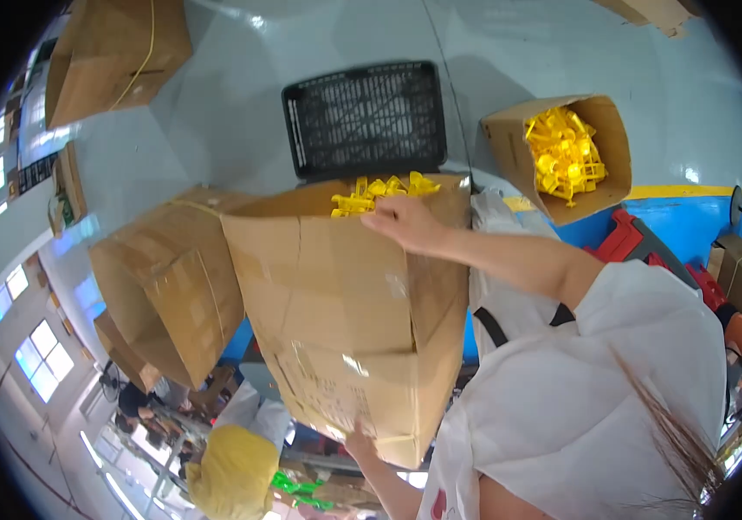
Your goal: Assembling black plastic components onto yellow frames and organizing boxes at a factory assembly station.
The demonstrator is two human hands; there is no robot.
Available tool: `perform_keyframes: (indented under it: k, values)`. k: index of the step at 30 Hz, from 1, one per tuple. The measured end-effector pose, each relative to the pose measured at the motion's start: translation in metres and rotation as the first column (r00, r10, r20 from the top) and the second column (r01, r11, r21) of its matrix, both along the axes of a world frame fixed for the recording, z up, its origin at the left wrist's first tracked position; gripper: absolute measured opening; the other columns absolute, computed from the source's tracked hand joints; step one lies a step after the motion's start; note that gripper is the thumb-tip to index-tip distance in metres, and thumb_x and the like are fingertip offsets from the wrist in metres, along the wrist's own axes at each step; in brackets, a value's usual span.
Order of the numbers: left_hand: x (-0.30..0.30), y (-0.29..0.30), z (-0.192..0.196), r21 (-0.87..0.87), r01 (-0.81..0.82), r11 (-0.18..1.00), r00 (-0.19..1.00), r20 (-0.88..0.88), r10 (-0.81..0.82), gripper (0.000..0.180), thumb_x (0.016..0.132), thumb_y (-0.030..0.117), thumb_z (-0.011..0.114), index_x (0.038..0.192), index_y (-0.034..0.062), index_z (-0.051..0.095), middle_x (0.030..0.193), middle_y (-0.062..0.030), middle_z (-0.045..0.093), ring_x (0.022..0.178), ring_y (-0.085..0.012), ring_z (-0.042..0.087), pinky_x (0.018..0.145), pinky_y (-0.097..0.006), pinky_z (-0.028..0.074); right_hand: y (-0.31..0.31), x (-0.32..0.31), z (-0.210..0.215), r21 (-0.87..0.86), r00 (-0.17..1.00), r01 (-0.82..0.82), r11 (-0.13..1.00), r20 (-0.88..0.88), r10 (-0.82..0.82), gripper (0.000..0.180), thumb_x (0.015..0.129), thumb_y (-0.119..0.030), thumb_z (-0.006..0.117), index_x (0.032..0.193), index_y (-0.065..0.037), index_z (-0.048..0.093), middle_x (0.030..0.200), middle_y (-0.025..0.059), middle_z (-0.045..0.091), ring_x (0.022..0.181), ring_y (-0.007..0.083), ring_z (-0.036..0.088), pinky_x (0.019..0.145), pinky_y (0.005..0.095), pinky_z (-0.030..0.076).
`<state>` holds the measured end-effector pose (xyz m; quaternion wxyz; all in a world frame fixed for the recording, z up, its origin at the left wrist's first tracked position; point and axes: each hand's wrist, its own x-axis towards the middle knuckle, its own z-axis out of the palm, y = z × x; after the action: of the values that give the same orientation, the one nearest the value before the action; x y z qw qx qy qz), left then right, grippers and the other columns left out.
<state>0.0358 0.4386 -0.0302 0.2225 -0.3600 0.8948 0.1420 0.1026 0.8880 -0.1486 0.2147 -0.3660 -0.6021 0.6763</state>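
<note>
A large taped cardboard box (327,295) fills the middle of the view, its open end toward the far side. Yellow plastic pieces (379,192) bunch at that opening. My right hand (405,224) is closed at the rim beside them, knuckles up, and it grips the box edge. Lower down, my left hand (360,442) holds the other end of the same box, one finger laid along the cardboard. The rest of its fingers are hard to make out. Just beyond the opening, a black plastic crate (293,130) lies on the floor.
To the right stands a smaller cardboard box (509,130) full of yellow pieces. Open cardboard boxes are at the left (163,277) and far left (119,61). Red and grey objects (639,238) sit by my right side; a yellow bundle (232,472) is near the lower edge.
</note>
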Motion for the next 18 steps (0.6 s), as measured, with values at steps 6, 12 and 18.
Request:
perform_keyframes:
  k: [6, 12, 18]
  values:
    - [-0.004, 0.013, 0.032, 0.02, -0.101, 0.995, 0.995, 0.027, 0.101, 0.03, 0.069, 0.023, 0.068, 0.072, 0.0017, 0.048, 0.046, 0.0003, 0.034, 0.033, -0.0102, 0.031, 0.03, -0.024, 0.028, 0.015, 0.008, 0.057, -0.006, 0.988, -0.007, 1.0, -0.153, 0.006, 0.04, 0.078, -0.028, 0.054, 0.052, -0.003, 0.038, 0.048, 0.0095, 0.036, 0.046, 0.0201, 0.037, 0.045, 0.0316, 0.028]
    - [-0.02, 0.038, 0.048, 0.117, -0.149, 0.982, 0.988, -0.032, 0.153, 0.028, 0.069, 0.023, 0.068, 0.074, 0.0023, 0.049, 0.047, 0.0032, 0.031, 0.034, -0.0075, 0.026, 0.03, -0.022, 0.025, 0.024, -0.02, 0.04, -0.072, 0.978, -0.066, 0.995, -0.202, 0.05, 0.04, 0.08, -0.032, 0.05, 0.055, -0.003, 0.039, 0.047, 0.0064, 0.036, 0.046, 0.0146, 0.036, 0.044, 0.0292, 0.029]
    - [-0.023, 0.001, 0.021, 0.032, -0.111, 0.993, 0.992, 0.07, 0.108, 0.041, 0.068, 0.03, 0.069, 0.055, 0.0082, 0.037, 0.043, 0.0017, 0.029, 0.032, -0.0119, 0.031, 0.029, -0.025, 0.028, 0.021, -0.048, 0.04, -0.038, 0.991, -0.126, 0.991, -0.05, 0.124, 0.041, 0.075, -0.035, 0.052, 0.054, -0.002, 0.042, 0.053, 0.0153, 0.046, 0.049, 0.0259, 0.046, 0.047, 0.0353, 0.035]
